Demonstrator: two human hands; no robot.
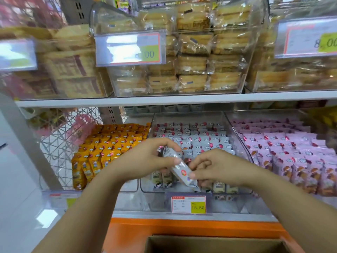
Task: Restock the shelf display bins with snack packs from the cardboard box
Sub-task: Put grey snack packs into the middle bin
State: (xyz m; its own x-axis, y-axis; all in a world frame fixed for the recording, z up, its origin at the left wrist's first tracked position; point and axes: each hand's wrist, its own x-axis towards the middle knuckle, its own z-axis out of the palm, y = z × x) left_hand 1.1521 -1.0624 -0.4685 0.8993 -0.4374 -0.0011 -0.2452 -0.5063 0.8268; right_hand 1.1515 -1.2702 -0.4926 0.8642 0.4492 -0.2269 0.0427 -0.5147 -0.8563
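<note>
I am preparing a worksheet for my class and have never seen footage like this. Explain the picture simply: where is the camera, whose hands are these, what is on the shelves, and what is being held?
There is no machine here. A person wears one wide-angle camera on the head, so you look forward and down as they do. The left hand and the right hand reach in from the bottom of the picture and together pinch one white snack pack over the middle clear bin, which holds rows of similar white packs. The bin to its left holds orange packs, and the one to its right holds pink packs. A price tag hangs below. The shelf above carries clear bins of wrapped pastries. At the bottom edge is the open cardboard box.
</note>
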